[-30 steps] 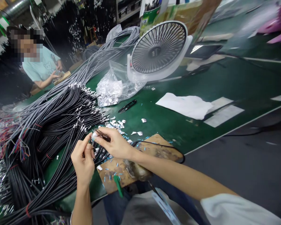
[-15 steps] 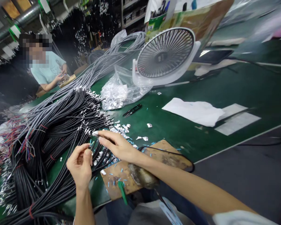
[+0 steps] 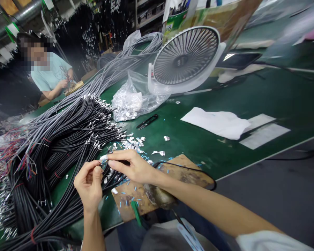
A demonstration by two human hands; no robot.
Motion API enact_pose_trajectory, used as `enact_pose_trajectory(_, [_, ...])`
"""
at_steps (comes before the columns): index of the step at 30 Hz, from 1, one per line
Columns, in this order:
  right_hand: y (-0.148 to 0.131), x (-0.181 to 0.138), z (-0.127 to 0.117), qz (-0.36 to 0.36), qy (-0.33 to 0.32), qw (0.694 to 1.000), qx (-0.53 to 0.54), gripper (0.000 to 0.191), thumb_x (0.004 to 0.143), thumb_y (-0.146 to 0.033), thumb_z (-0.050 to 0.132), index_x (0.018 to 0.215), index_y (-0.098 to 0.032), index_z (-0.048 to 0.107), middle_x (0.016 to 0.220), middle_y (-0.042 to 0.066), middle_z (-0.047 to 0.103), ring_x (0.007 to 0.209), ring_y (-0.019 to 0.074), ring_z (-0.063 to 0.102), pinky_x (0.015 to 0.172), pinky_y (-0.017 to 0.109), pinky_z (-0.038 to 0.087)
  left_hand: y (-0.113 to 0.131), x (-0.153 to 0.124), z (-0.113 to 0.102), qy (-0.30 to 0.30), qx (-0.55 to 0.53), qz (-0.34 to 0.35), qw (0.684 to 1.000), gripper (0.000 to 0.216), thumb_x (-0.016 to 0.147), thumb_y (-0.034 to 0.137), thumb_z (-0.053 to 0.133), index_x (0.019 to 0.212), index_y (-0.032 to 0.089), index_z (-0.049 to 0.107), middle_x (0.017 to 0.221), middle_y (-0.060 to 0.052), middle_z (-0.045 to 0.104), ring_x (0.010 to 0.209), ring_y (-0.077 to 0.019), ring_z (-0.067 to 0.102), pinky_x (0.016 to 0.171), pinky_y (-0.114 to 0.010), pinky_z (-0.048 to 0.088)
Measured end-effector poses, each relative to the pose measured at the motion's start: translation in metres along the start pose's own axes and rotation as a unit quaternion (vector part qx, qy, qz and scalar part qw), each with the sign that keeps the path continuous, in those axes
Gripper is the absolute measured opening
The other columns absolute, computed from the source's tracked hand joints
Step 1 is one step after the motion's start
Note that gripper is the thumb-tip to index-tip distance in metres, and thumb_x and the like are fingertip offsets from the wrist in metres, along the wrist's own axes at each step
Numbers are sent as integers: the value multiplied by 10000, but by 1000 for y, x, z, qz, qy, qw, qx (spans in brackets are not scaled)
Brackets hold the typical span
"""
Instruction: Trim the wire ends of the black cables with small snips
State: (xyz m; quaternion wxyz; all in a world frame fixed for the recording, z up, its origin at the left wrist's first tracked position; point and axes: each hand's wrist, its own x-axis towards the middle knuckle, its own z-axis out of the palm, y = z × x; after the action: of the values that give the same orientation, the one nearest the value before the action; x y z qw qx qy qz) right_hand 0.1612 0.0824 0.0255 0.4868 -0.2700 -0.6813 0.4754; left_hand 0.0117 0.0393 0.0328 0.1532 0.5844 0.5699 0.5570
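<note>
My right hand (image 3: 132, 166) is closed, thumb and fingers pinched around a black cable (image 3: 125, 162). A white cover (image 3: 103, 158) sits on its index fingertip. Just left of it, my left hand (image 3: 90, 181) is closed with thumb and forefinger bent together. Its fingertips meet the cable's end, where small blue wire ends show; what exactly they pinch is too small to make out. Below the hands lies a stained wooden board (image 3: 154, 205) strewn with blue bits of insulation. Foil scraps (image 3: 133, 143) are scattered just beyond the hands.
Bundled black cables (image 3: 75, 139) with silvery ends fill the left side, grey cables (image 3: 115, 71) behind them. Thread snips (image 3: 147, 122), a plastic bag (image 3: 136, 101), a desk fan (image 3: 185, 61) and white paper (image 3: 214, 122) lie ahead. A co-worker (image 3: 52, 73) sits at far left.
My right hand's fingertips have come down and slightly closer to my left fingertips. The left hand stays almost where it was. The view has shifted slightly.
</note>
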Motion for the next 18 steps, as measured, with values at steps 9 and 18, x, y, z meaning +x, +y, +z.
enact_pose_trajectory(9, [-1,0,-1,-15,4,1000,2,290,847,-242,497,950,-98,727,743,71,680,622,117,546,593,245,425,3,0,0,-12,-39,-15,999,133,797,281,629,796,161,687,618,12,600,477,-61,523,432,-141,412])
enact_pose_trajectory(18, [0,0,-1,-24,9,999,-26,302,859,-249,480,927,-93,730,733,84,687,627,129,556,611,266,427,5,0,2,-24,-55,-36,998,129,804,285,629,811,171,688,616,18,598,479,-54,514,439,-134,410])
